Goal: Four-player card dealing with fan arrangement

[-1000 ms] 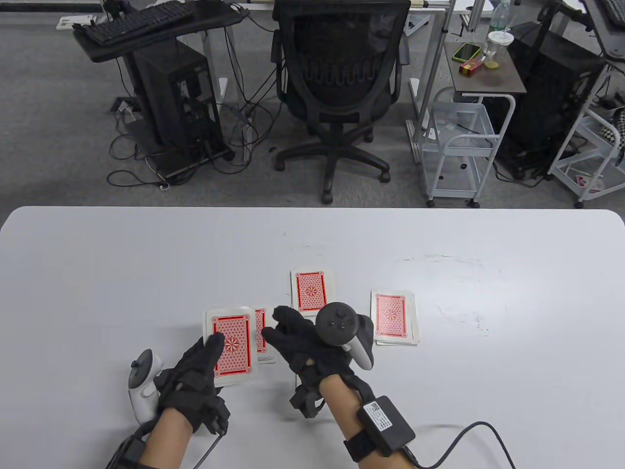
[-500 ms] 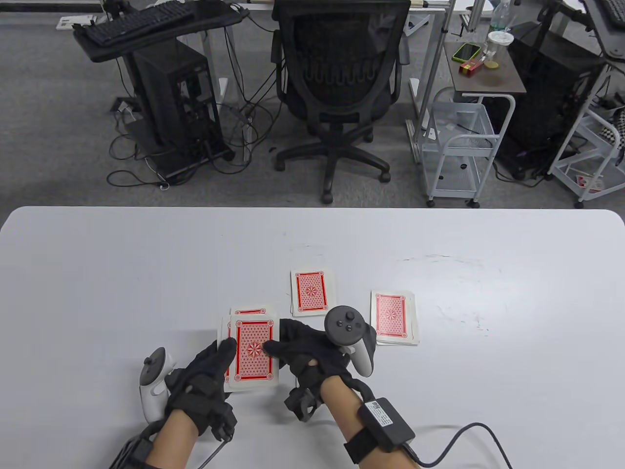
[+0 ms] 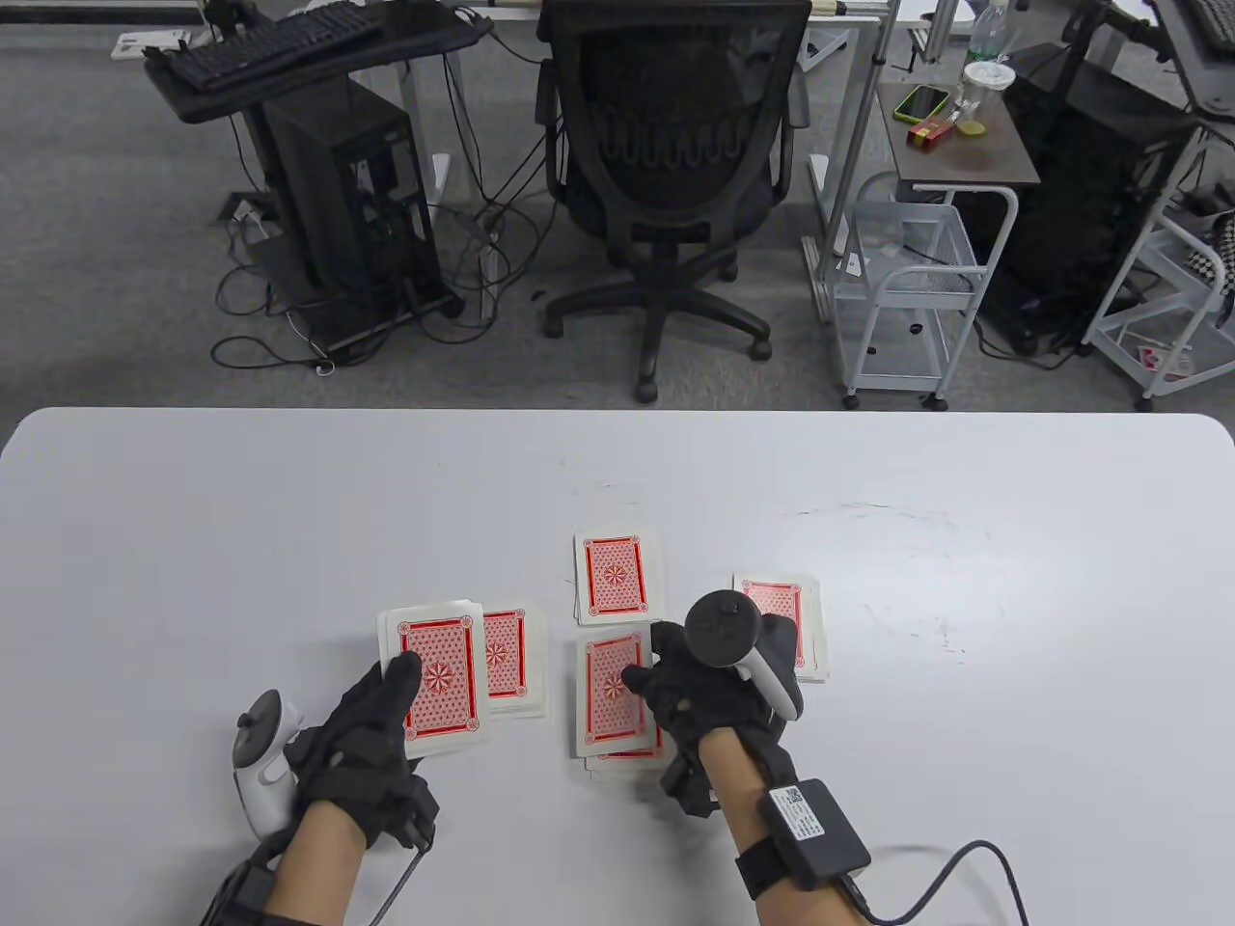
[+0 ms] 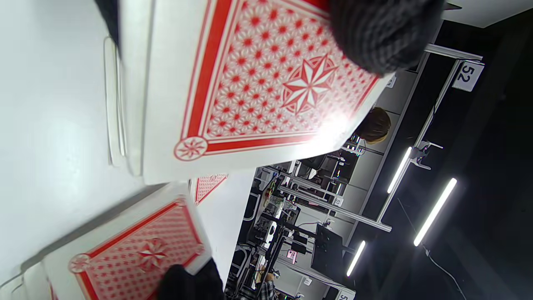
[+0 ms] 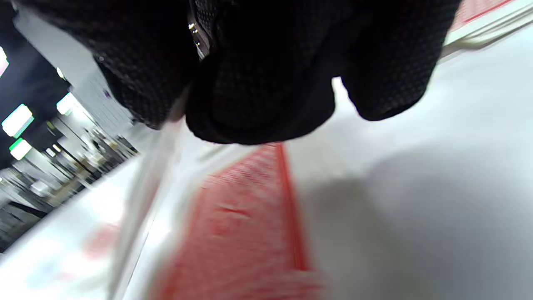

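Observation:
My left hand (image 3: 400, 690) grips the red-backed deck (image 3: 439, 680) face down, thumb on top; in the left wrist view the deck (image 4: 250, 83) fills the frame under my thumb (image 4: 383, 33). My right hand (image 3: 646, 680) pinches a single card (image 3: 608, 690) just over the near pile (image 3: 627, 757). That card shows blurred in the right wrist view (image 5: 241, 216) below my fingers (image 5: 258, 83). A left pile (image 3: 508, 666) lies beside the deck. A far pile (image 3: 617, 574) and a right pile (image 3: 810, 627) lie flat, the right one partly hidden by my tracker.
The white table (image 3: 193, 540) runs wide to both sides. Beyond its far edge stand an office chair (image 3: 666, 145), a white cart (image 3: 907, 280) and computer towers. A cable (image 3: 965, 858) trails from my right wrist over the table's near right.
My right hand took the top card off the deck and carried it right, over the near pile. My left hand moved the deck back left, uncovering the left pile.

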### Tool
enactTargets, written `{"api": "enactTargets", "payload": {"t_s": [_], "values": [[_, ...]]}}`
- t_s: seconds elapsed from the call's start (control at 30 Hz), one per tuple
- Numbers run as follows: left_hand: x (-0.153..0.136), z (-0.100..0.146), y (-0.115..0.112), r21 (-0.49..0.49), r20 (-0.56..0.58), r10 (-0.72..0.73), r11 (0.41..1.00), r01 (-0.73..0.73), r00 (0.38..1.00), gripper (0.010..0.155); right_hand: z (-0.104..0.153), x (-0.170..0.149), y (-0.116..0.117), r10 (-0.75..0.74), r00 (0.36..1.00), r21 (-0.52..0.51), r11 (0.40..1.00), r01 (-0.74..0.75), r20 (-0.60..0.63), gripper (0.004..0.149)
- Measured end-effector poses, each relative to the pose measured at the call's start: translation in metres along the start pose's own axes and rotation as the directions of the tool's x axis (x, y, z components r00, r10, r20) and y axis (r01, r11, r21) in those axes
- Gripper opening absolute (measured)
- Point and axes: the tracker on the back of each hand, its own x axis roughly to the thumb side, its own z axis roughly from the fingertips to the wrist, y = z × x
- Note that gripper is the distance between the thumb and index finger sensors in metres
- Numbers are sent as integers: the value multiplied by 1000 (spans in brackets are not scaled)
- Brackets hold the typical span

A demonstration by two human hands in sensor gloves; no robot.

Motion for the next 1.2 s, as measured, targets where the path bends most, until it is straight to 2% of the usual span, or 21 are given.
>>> {"api": "enactTargets", "payload": {"t_s": [0.03,0.07,0.13,0.2,0.3,0.37,0.43,0.53,0.6,0.73,0.83,0.9,0.93,1.2], "values": [[0,0,0,0,-1,-1,1000,1,1000,47,-1,2,3,82,997,-6,997,-82,-12,71],[0,0,0,2,-2,-3,1000,3,1000,47,-2,6,9,224,974,-3,975,-224,-32,73],[1,1,1,4,-1,-5,1000,5,1000,47,-2,12,16,372,925,1,928,-373,-73,74],[1,1,1,7,0,-3,1000,3,1000,47,-1,18,17,422,902,12,906,-423,-95,72],[1,1,2,9,2,2,1000,-2,1000,47,2,23,11,401,912,-5,915,-403,-87,73],[1,1,1,8,5,9,1000,-9,1000,47,5,26,3,312,949,-26,949,-314,-54,71],[3,1,-1,0,13,12,1000,-12,1000,47,11,30,-7,152,988,-33,988,-152,-16,71],[3,2,-5,-14,19,6,1000,-6,1000,46,18,39,-14,-29,999,-7,1000,29,42,68],[2,2,-11,-34,15,8,999,-7,1000,46,23,51,-9,-214,971,68,976,207,110,67],[-1,3,-24,-78,8,-36,996,36,999,46,25,72,12,-423,875,192,903,385,234,73],[-3,5,-33,-109,7,-82,991,82,997,46,27,83,23,-472,844,210,879,429,255,74],[-5,5,-36,-119,4,-94,988,94,996,46,29,83,25,-494,839,150,869,471,229,58],[-5,5,-37,-120,3,-90,989,90,996,46,29,83,25,-496,840,132,868,479,220,57],[-3,5,-30,-113,-16,-37,993,35,999,47,21,71,19,-587,790,174,809,562,177,56]]}}
